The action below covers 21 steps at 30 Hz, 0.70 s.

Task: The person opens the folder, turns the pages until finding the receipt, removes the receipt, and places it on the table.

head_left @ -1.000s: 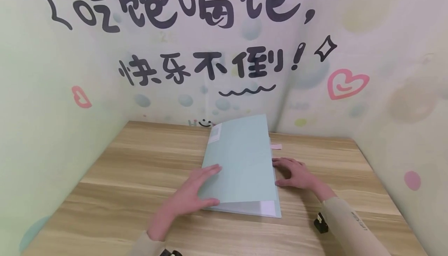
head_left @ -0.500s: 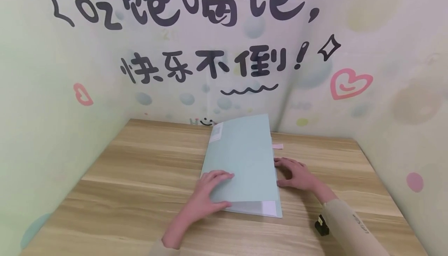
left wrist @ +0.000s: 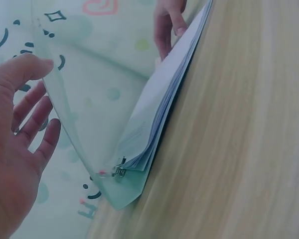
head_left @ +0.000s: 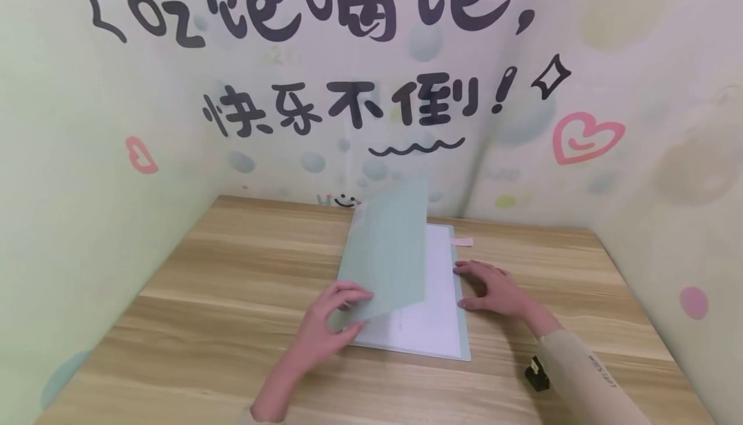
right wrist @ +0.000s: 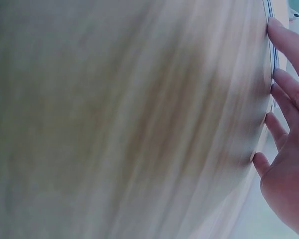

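A pale blue-green folder (head_left: 386,251) lies on the wooden table with its front cover lifted at a slant, baring white sheets (head_left: 441,302) inside. At the folder's left side is my left hand (head_left: 325,318), fingers spread and loosely bent. In the left wrist view its thumb touches the cover's edge, and the other fingers stand outside the cover. My right hand (head_left: 490,289) rests at the folder's right edge, fingertips and thumb touching it. A metal binder clip (left wrist: 119,170) shows near the spine in the left wrist view.
A pink tab (head_left: 463,242) sticks out past the folder's upper right edge. Behind the table (head_left: 232,270) stands a printed wall (head_left: 278,173), with side walls left and right. A small black device (head_left: 536,375) sits by the right sleeve.
The folder's cover has swung up and leftward, uncovering more of the white sheets. My left hand shifted right, then slightly back left. My right hand stays at the right edge.
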Motion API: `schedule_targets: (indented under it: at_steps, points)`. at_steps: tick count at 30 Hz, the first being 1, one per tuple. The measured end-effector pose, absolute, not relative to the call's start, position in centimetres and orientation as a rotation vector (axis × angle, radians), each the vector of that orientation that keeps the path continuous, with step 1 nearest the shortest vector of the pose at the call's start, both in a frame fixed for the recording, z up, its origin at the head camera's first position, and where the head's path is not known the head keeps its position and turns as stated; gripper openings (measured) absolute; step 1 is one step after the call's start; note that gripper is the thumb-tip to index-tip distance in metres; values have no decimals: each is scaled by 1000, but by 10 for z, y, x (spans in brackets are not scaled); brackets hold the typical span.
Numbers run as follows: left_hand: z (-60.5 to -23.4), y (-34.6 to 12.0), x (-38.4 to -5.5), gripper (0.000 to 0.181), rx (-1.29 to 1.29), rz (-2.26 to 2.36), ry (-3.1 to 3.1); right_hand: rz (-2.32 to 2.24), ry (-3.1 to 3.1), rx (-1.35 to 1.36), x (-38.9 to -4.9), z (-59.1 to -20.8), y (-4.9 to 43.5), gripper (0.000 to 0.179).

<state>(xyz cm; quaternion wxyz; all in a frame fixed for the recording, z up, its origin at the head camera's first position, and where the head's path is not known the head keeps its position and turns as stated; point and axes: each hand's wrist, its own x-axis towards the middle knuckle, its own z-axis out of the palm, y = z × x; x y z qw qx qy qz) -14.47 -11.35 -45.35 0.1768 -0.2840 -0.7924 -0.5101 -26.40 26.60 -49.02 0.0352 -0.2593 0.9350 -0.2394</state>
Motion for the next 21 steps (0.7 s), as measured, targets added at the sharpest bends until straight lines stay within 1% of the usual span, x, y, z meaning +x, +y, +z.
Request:
schedule_targets:
  at_steps: [5, 13, 16, 21]
  points:
    - [-451, -124, -143, 49, -775, -1458, -2151, -733, 2873, -802, -266, -492, 266, 70]
    - [-443, -140, -139, 63, -720, -1541, -2080, -766, 2896, -866, -265, -494, 267, 76]
    - [-438, -145, -138, 68, -698, -1544, -2027, -759, 2883, -894, -265, -495, 267, 75]
    - [-430, -154, -136, 67, -684, -1531, -1908, -716, 2873, -911, -264, -493, 266, 71]
